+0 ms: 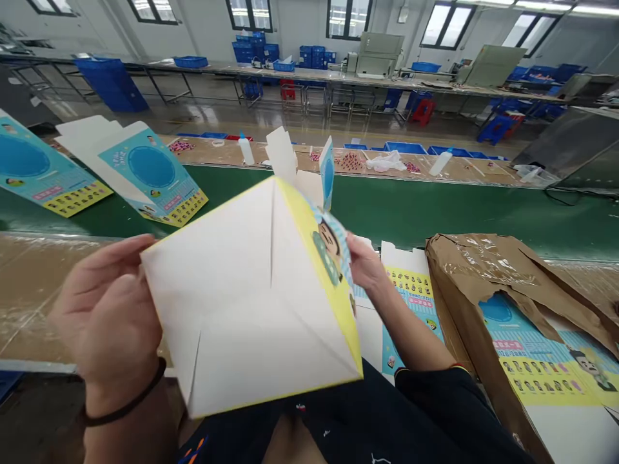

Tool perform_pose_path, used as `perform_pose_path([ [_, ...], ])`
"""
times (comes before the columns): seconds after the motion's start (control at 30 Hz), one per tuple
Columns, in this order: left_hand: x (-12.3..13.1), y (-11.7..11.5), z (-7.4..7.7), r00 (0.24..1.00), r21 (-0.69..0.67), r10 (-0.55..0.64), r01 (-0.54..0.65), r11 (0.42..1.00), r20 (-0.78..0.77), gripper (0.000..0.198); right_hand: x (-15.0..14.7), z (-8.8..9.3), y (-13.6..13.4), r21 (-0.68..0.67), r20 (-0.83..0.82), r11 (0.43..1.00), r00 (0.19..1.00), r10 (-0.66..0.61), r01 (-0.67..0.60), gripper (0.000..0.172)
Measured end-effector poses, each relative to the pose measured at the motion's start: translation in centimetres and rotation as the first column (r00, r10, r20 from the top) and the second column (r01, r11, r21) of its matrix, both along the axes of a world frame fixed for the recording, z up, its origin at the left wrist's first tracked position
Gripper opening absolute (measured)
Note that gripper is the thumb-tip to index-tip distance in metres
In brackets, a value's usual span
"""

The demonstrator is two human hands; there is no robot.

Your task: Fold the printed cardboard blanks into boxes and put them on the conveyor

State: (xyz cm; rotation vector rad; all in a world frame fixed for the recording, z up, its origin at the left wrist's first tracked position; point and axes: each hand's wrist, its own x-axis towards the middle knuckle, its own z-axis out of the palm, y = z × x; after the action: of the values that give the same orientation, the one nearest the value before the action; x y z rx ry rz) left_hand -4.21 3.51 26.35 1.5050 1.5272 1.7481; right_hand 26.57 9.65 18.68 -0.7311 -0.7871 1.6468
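A cardboard box is tilted toward me in front of my body. Its white, folded bottom faces me, and a yellow and blue printed side with a cartoon figure shows on the right. My left hand grips the box's left edge, its fingertips at the upper left corner. On the far right side my right hand holds the printed wall, with its fingertips partly hidden behind the box. White top flaps stick up beyond the bottom panel.
Opened blue printed boxes stand on the green conveyor belt at the left. Flat printed cartons lie right of me, beside a torn brown carton holding more. White bottles and blue trays are beyond the belt.
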Motion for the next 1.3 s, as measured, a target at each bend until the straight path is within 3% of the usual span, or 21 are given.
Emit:
perform_pose_path([
  [0.1,-0.1,0.7,-0.1,0.968,0.089,-0.011,-0.012,0.996,0.25,0.024,4.0,4.5,1.0,0.268,0.121,0.954,0.977,-0.175,0.138,0.043],
  [0.2,-0.2,1.1,-1.7,0.957,-0.096,0.072,-0.047,0.994,0.281,0.015,9.1,7.2,1.8,0.439,0.354,0.881,0.867,-0.35,0.177,0.046],
  [0.27,-0.4,1.2,-4.0,0.953,-0.279,0.116,-0.035,0.96,0.279,0.019,12.6,7.4,3.2,0.508,0.536,0.852,0.728,-0.428,0.127,0.047],
  [0.37,-0.5,1.4,-8.7,0.966,-0.544,0.108,0.038,0.839,0.233,0.043,16.9,5.5,6.9,0.529,0.788,0.848,0.389,-0.476,-0.035,0.036],
  [0.43,-0.1,1.3,-11.8,0.981,-0.656,0.034,0.1,0.748,0.189,0.055,18.8,3.4,9.7,0.466,0.884,0.88,0.071,-0.461,-0.087,0.019],
  [0.5,0.7,1.0,-14.6,0.985,-0.704,-0.045,0.149,0.695,0.164,0.058,20.0,1.1,11.7,0.366,0.901,0.929,-0.229,-0.367,-0.05,0.013],
  [0.53,1.2,0.7,-15.7,0.984,-0.714,-0.072,0.168,0.68,0.163,0.058,20.4,-0.1,12.3,0.323,0.892,0.946,-0.328,-0.311,-0.018,0.016],
  [0.6,2.4,0.0,-17.5,0.98,-0.727,-0.113,0.197,0.658,0.163,0.056,21.0,-2.3,12.6,0.277,0.875,0.96,-0.42,-0.239,0.031,0.021],
  [0.77,4.8,-1.0,-20.9,0.959,-0.743,-0.201,0.281,0.608,0.199,0.053,22.3,-6.0,10.5,0.279,0.861,0.954,-0.469,-0.196,0.113,0.03],
  [0.9,6.1,-0.4,-22.7,0.921,-0.786,-0.258,0.386,0.482,0.293,0.048,22.1,-7.9,8.3,0.343,0.861,0.905,-0.471,-0.194,0.253,0.047],
  [0.97,7.1,0.3,-23.0,0.885,-0.797,-0.271,0.461,0.391,0.379,0.045,21.7,-9.1,6.2,0.281,0.912,0.841,-0.403,-0.082,0.463,0.049],
  [1.07,9.7,1.7,-23.3,0.827,-0.783,-0.27,0.557,0.278,0.493,0.039,21.1,-11.1,1.4,0.035,0.96,0.695,-0.217,0.176,0.718,0.049],
  [1.2,13.8,3.3,-24.0,0.786,-0.772,-0.293,0.606,0.191,0.544,0.024,20.4,-13.3,-4.9,-0.149,0.939,0.539,-0.053,0.341,0.829,0.052],
  [1.3,15.8,4.0,-24.8,0.804,-0.807,-0.309,0.569,0.156,0.507,0.02,20.3,-13.9,-7.1,-0.194,0.937,0.49,0.013,0.348,0.85,0.052],
])
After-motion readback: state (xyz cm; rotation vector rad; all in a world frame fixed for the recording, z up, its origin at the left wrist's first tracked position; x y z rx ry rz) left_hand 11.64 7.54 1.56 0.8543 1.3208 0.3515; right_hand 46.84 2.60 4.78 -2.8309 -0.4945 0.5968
